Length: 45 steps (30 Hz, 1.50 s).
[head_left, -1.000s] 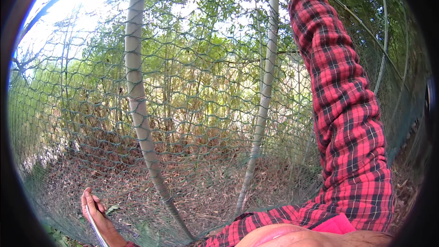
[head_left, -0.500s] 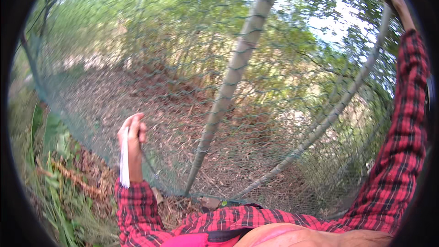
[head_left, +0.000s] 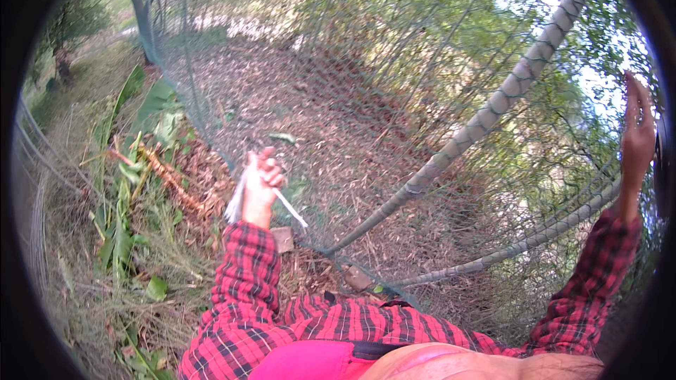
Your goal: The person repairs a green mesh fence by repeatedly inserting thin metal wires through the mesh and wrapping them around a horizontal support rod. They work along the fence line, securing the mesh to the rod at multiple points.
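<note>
My left hand [head_left: 263,181] is closed round a bundle of thin white strips [head_left: 236,200], whose ends hang out on both sides of the fist. It is close to the lower left edge of a green mesh net [head_left: 338,119]. My right hand [head_left: 639,134] is raised at the far right, fingers stretched out and holding nothing that I can see. Behind the net, a grey pole [head_left: 458,142] slants up to the right. A second pole [head_left: 535,238] curves below it toward my right forearm; whether that arm touches it I cannot tell.
Cut green leaves [head_left: 156,105] and a brown dry stalk [head_left: 169,179] lie in the grass on the left. Near the poles' feet are two brick-like blocks, one a brown block [head_left: 283,239]. A thin tree trunk [head_left: 138,10] stands at the far left. Dry leaf litter covers the ground.
My right hand has come off the pole at the upper right and dropped lower, fingers now extended. My left hand shows farther right with the white strips. The whole view has swung left.
</note>
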Tool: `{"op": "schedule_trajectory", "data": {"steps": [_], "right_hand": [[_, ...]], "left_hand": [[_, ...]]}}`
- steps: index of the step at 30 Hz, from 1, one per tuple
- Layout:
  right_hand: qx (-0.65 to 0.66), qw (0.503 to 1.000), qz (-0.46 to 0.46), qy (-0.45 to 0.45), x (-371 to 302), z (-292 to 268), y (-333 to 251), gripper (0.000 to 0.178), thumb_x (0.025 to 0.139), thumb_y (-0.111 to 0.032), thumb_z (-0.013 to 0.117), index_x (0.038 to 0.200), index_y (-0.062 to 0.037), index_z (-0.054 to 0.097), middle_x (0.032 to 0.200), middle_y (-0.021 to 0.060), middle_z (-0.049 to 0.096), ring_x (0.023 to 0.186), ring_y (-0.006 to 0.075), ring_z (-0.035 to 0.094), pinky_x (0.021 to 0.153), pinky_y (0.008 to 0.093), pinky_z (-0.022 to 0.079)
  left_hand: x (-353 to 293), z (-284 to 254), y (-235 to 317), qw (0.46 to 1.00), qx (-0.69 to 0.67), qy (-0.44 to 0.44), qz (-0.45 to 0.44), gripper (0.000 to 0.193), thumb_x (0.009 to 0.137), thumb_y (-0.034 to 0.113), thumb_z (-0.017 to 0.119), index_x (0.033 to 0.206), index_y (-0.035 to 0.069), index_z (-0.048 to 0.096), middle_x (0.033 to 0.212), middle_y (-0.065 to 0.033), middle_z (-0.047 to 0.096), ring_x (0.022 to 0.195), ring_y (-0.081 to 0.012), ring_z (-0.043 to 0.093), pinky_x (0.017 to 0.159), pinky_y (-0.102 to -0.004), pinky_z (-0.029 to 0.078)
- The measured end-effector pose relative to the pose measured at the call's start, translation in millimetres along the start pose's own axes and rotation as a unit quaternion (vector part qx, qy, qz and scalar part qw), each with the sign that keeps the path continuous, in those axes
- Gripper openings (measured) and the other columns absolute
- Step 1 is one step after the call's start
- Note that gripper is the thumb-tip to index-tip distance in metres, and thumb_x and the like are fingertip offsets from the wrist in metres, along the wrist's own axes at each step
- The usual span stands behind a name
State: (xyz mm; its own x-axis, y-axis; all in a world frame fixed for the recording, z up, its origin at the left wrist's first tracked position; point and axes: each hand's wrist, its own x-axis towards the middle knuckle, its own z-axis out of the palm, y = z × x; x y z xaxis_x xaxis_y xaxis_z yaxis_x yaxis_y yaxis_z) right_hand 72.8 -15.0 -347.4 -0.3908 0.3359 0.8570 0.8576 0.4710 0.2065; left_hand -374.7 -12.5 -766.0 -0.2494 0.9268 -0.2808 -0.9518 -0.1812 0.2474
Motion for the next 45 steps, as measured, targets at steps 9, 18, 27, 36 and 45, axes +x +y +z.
{"op": "schedule_trajectory", "data": {"steps": [9,18,27,36,45], "right_hand": [[0.469,0.697,0.087,-0.535,-232,192,-186,0.041,0.075,-0.015,0.07,0.11,-0.0005,0.057,0.097,0.0138,0.063,0.092,0.0224,0.061,0.08,0.0315,0.047],[0.57,0.4,-0.03,-0.717,-355,218,-212,0.036,0.084,-0.025,0.062,0.11,0.0005,0.057,0.095,0.0139,0.066,0.09,0.0196,0.063,0.08,0.0319,0.048],[0.596,0.257,0.021,-0.761,-379,208,-225,0.042,0.083,-0.021,0.064,0.117,0.0017,0.054,0.103,0.0066,0.063,0.093,0.0102,0.055,0.084,0.0278,0.044],[0.566,0.249,0.352,-0.703,-384,239,-265,0.019,0.089,-0.02,0.057,0.09,-0.0019,0.061,0.083,0.0031,0.064,0.078,0.0086,0.058,0.067,0.023,0.047],[0.644,0.294,0.312,-0.633,-328,237,-368,0.037,0.094,-0.038,0.044,0.093,-0.005,0.061,0.078,-0.0031,0.057,0.073,0.0063,0.051,0.065,0.0223,0.042]], "left_hand": [[-104,-68,-136,0.784,0.493,-0.21,-0.314,0.036,0.09,0.044,0.049,0.099,0.011,0.058,0.06,0.0062,0.045,0.047,-0.0035,0.033,0.042,-0.0198,0.024],[-208,-89,-195,0.617,0.763,-0.134,-0.14,0.042,0.086,0.039,0.054,0.108,0.003,0.057,0.092,-0.0152,0.062,0.088,-0.0296,0.06,0.077,-0.0383,0.047],[-221,-106,-216,0.703,0.679,-0.143,-0.153,0.041,0.081,0.031,0.062,0.11,0.002,0.056,0.106,-0.0165,0.061,0.098,-0.0292,0.057,0.085,-0.0372,0.046],[-214,-98,-152,0.564,0.816,-0.099,0.08,0.031,0.082,0.03,0.059,0.104,0.008,0.061,0.089,-0.0141,0.064,0.082,-0.0322,0.062,0.068,-0.0414,0.048],[-204,-106,-51,0.678,0.724,-0.046,0.122,0.027,0.089,0.026,0.054,0.082,0.001,0.062,0.063,-0.0115,0.058,0.06,-0.0186,0.06,0.056,-0.0333,0.046]]}}
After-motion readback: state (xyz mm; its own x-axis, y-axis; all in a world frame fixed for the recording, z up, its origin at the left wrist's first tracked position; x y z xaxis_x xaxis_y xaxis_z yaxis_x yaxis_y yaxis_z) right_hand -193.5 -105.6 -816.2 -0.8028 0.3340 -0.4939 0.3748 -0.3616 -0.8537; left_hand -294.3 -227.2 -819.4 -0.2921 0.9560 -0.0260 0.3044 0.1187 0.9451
